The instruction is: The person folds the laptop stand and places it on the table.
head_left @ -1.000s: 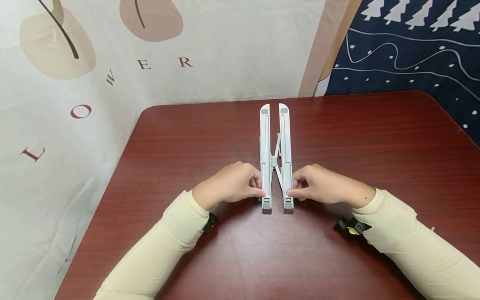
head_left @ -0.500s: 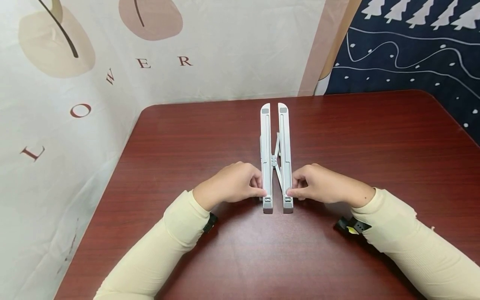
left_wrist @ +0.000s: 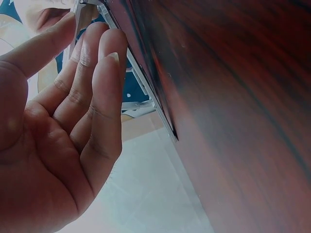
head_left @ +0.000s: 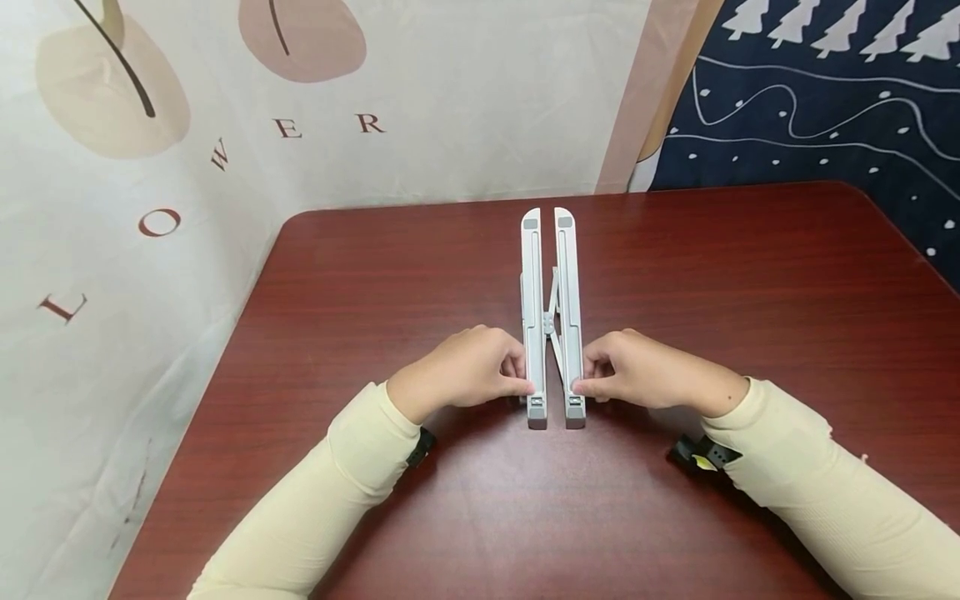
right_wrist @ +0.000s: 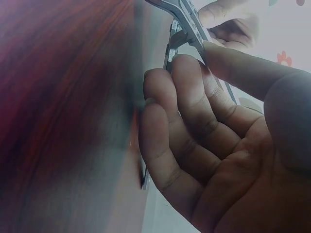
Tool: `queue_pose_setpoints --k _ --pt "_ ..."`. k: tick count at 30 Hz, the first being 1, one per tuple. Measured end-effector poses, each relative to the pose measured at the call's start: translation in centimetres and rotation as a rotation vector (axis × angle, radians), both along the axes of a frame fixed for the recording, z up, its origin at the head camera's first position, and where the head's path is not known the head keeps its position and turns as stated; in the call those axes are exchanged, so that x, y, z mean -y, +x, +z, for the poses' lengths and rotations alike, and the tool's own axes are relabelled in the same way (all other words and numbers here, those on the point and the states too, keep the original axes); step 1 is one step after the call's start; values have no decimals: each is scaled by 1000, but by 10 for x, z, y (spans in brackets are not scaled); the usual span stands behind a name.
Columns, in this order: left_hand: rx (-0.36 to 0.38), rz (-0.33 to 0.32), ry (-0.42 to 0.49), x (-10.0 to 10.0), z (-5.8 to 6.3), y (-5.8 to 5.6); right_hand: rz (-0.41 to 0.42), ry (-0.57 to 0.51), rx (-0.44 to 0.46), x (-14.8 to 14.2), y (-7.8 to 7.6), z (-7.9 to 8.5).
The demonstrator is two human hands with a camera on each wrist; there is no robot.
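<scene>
Nearest the viewer, at seven and five o'clock, two cream sleeves [head_left: 315, 492] are angled inward over the brown table [head_left: 495, 517]. Beneath the wrists, a black strap [head_left: 422, 447] is partly shown on the left and a dark band [head_left: 712, 452] on the right.

Slightly farther, the left hand [head_left: 468, 364] is held low with its thumb pointed to three o'clock, and the right hand [head_left: 641, 367] is mirrored toward nine. By the left hand the left rail [head_left: 532, 292] of a silver folding stand is pinched near its close end; by the right hand the right rail [head_left: 567, 292] is pinched likewise. The outer sides of both rails are partly covered by the fingers.

Between the hands, on the table, the stand is pointed to twelve o'clock, its rails set apart and joined by crossed struts at a hub [head_left: 548, 323].

Beyond the table's far edge, a pale printed cloth [head_left: 480, 100] is hung from ten to twelve o'clock, and a navy cloth [head_left: 795, 158] with white trees is hung at two.
</scene>
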State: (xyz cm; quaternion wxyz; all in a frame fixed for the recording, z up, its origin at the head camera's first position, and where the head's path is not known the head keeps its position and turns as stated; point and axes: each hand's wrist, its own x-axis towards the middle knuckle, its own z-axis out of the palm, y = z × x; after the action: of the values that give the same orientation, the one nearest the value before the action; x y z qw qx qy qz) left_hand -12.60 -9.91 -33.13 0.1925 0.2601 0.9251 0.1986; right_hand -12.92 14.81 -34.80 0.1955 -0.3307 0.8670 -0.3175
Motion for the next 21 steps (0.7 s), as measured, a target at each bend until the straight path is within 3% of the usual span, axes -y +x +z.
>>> queue_pose_setpoints --k 21 --pt "-1 -9 5 -1 -1 0 1 -22 21 3 1 -1"
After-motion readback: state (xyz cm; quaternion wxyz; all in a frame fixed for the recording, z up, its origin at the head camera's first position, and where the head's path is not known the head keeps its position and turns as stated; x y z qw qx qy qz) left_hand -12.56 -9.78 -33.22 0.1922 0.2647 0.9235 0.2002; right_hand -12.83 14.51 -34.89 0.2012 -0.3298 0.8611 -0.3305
